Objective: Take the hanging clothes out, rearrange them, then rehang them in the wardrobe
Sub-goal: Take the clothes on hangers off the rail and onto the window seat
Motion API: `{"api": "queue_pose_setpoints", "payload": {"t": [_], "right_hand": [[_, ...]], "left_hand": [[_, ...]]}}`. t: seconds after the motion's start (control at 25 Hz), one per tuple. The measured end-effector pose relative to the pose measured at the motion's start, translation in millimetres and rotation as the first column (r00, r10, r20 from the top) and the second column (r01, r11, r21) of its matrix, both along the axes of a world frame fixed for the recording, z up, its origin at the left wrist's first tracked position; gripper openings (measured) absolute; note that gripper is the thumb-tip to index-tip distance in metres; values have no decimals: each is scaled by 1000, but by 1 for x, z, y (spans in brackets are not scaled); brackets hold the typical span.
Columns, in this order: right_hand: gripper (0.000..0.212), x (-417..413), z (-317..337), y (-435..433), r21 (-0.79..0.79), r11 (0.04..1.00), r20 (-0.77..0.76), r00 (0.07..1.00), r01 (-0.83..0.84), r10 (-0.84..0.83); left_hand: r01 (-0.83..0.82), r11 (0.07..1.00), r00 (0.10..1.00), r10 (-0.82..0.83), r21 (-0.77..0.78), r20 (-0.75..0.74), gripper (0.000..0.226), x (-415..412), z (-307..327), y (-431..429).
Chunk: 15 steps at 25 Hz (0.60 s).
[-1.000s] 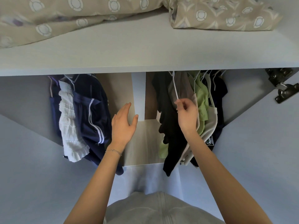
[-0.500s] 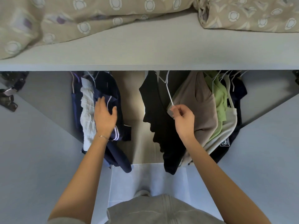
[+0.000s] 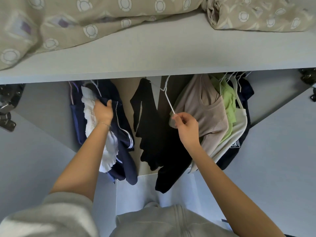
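Two bunches of clothes hang under the wardrobe shelf (image 3: pixel 153 53). On the left are a navy garment with white stripes (image 3: pixel 123 127) and a white ruffled piece (image 3: pixel 109 147). My left hand (image 3: pixel 103 112) grips the navy garment near its top, between it and the ruffles. In the middle hangs a black garment (image 3: pixel 150 134). My right hand (image 3: pixel 185 126) pinches the lower end of a white hanger (image 3: pixel 168 100) that carries it. Further right hang a beige top (image 3: pixel 205 113), a lime green top (image 3: pixel 230 106), a cream top (image 3: pixel 239 130) and a dark one behind.
A beige patterned duvet (image 3: pixel 102 19) lies on the shelf above. Open grey doors flank the wardrobe, with metal hinges on the left (image 3: pixel 6 108) and right (image 3: pixel 307 77). A gap with the wooden back panel (image 3: pixel 126 93) shows between the two bunches.
My left hand moved left from the open gap and took hold of the navy garment. My right hand keeps the white hanger and has drawn the black garment away from the right bunch.
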State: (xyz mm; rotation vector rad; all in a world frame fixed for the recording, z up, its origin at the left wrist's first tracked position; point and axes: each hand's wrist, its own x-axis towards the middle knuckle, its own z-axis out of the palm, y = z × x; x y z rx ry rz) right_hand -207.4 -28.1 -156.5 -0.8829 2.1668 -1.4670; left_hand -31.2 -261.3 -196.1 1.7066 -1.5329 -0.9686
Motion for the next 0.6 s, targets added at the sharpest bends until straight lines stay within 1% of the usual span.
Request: {"api": "queue_pose_setpoints", "payload": {"t": [0.08,0.12,0.16,0.24,0.32,0.36,0.44,0.52,0.6], "right_hand": [[17,0,2,1,17,1000,-15,1000,2,-2],[17,-1,3,2,19,1000,-21,1000,5,-4],[16,-1,5,2,16,1000,-24,1000,7,-6],[16,-2,8,2,3,1000,-29,1000,13,-13],[16,-3,11,1,-13,1000,-30,999,24,-24],[16,-3,12,0,-24,999,-26,999,30,-31],[15,-3,13,0,-46,998,-13,999,48,-49],[15,-4,13,3,-60,996,-3,998,69,-70],[15,-6,14,7,-71,995,3,997,74,-74]], "left_hand": [[5,999,999,-3,34,-53,26,-3,4,-11],[20,999,993,-14,48,-120,18,-4,5,-13],[44,997,982,-32,61,-188,14,-5,7,-12],[81,995,953,-61,56,-296,19,-9,10,-4],[103,994,911,-76,45,-405,6,-14,15,5],[128,991,878,-91,47,-469,4,-18,19,12],[201,978,803,-135,51,-581,10,-23,27,31],[290,956,748,-195,48,-634,10,-28,29,51],[378,923,716,-238,77,-656,11,-36,29,73]]}}
